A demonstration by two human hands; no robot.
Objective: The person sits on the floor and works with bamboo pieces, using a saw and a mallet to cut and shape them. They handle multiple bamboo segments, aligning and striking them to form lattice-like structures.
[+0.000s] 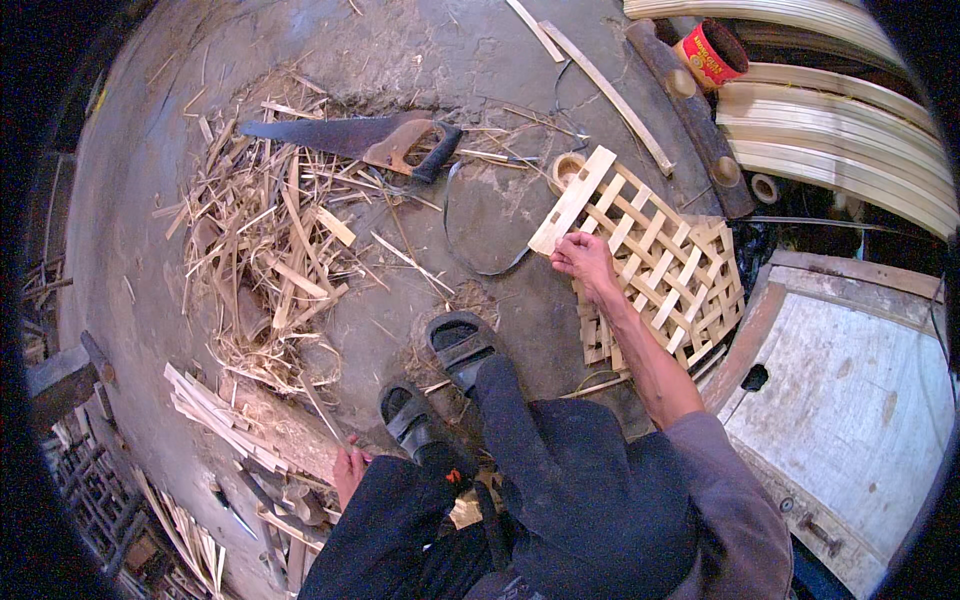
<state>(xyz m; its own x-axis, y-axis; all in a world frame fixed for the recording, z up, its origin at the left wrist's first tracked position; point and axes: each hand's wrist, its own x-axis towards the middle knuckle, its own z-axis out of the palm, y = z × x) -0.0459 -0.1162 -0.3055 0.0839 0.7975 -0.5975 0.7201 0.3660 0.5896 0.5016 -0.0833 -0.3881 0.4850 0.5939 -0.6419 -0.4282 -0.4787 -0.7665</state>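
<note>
This is a rough craft workshop where split bamboo or wood is worked by hand. The bare grey earthen floor is littered with a heap of pale shavings and splinters at the centre left. A hand saw with a brown wooden handle lies at the upper centre. Right of centre is a woven lattice panel of light strips, and long pale curved slats are stacked in the upper right.

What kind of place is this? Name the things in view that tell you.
Probably a small bamboo or wood craft workshop, worked at floor level. A handsaw lies by a heap of shavings, the right hand rests on a woven lattice, and cut slats are stacked nearby.
</note>
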